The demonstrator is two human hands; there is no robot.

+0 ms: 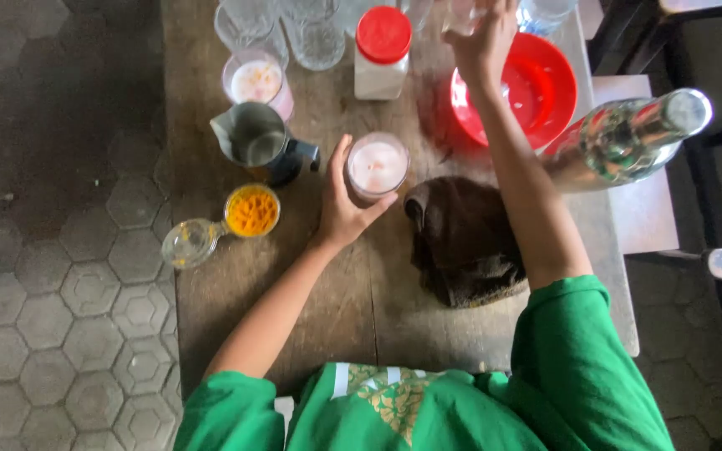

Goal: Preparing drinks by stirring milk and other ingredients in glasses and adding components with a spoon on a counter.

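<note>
My left hand (344, 209) wraps around a glass of pale pink drink (377, 165) standing in the middle of the wooden table (353, 292). My right hand (484, 42) reaches to the far edge above a red plate (545, 92) and grips a small clear glass (460, 17), partly cut off by the frame. A second glass of pink drink (256, 82) stands at the back left.
A steel jug (258, 142), an open jar of yellow powder (251, 210) with its glass lid (190, 243), a red-lidded white jar (382, 52), several empty glasses (315, 33), a dark brown cloth (461, 238) and a tall clear bottle (628, 138) at the right.
</note>
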